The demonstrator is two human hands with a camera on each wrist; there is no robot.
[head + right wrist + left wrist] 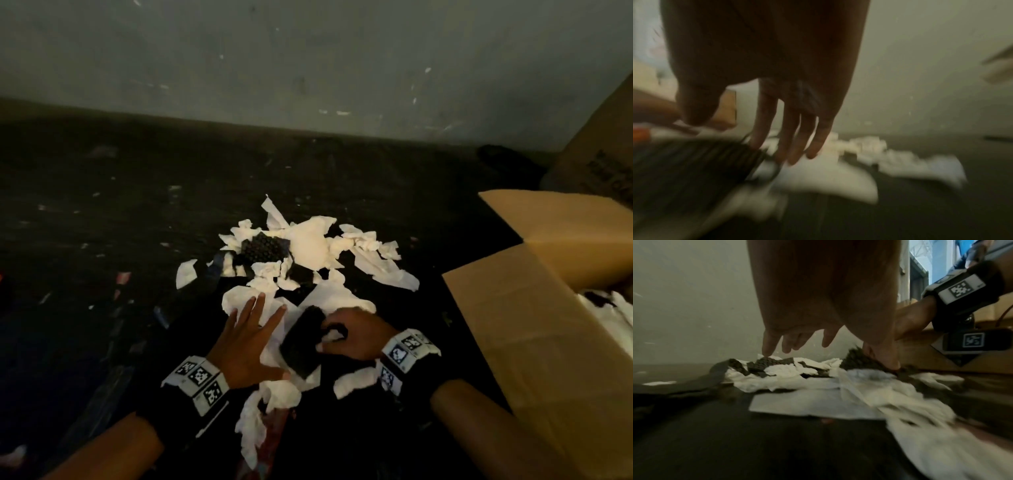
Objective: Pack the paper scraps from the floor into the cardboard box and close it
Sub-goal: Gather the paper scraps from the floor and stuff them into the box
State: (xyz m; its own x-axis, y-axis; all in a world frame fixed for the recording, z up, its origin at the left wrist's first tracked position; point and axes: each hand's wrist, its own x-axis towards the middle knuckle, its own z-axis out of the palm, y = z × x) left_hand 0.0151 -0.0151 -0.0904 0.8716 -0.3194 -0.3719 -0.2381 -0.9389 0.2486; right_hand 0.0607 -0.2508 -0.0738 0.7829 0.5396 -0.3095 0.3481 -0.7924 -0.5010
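Observation:
Torn white paper scraps (pixel 308 246) lie heaped on the dark floor, mixed with black textured pieces (pixel 263 248). My left hand (pixel 257 318) lies open, fingers spread, on a white sheet (pixel 239 298) at the pile's near edge; in its wrist view the left hand (pixel 797 344) hovers just over the scraps (pixel 785 371). My right hand (pixel 334 334) curls round the edge of a black textured sheet (pixel 299 346) with a white scrap in its fingers. The right wrist view is blurred; there the fingertips (pixel 781 154) touch the black sheet (pixel 694 162). An open cardboard box (pixel 513 308) stands at right.
White scraps (pixel 609 308) lie inside the box, whose flaps (pixel 555 219) stand open toward the pile. A second cardboard box (pixel 603 154) leans behind it. A grey wall (pixel 308 68) closes off the far side. Small bits litter the floor (pixel 102 240) on the left.

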